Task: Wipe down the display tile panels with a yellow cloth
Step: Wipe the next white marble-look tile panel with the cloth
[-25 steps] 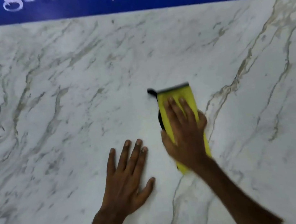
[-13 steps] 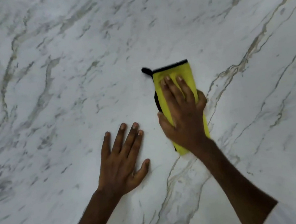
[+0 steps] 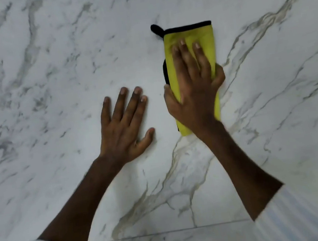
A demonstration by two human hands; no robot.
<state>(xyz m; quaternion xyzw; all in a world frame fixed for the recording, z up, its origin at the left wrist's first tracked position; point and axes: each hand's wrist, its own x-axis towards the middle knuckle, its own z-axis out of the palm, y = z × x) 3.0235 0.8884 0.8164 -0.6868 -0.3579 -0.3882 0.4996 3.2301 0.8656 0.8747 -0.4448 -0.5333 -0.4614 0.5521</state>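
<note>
Two pale sleeves (image 3: 300, 219) are seen at the bottom corners of the frame, bare forearms (image 3: 80, 201) reaching up from them. Just above the bottom edge a thin joint line (image 3: 169, 232) is visible, so another slab is probably butted against the marble-look tile panel (image 3: 49, 94) that fills nearly everything else.

Left of centre, the left hand (image 3: 124, 129) is laid flat on the bare panel, fingers (image 3: 123, 100) straight and slightly spread, thumb out sideways. Nothing is held by it; it's probably parked there as a brace so weight can be leaned into the wipe.

Just beside it, right of centre, the right hand (image 3: 193, 95) is pressed palm-down on the yellow cloth (image 3: 205, 37). Three fingers (image 3: 186, 56) are laid straight and close together along it, the thumb is set at its left edge and the little finger is bent at its right edge, likely so the cloth isn't lost mid-stroke. Whether those edges are actually pinched can't be told.

The cloth is folded into a long strip, presumably to fit under one palm, and lies flat on the panel with its black-trimmed end and black loop (image 3: 155, 29) poking toward the top of the frame. Plenty of veined surface beyond looks yet to be wiped.
</note>
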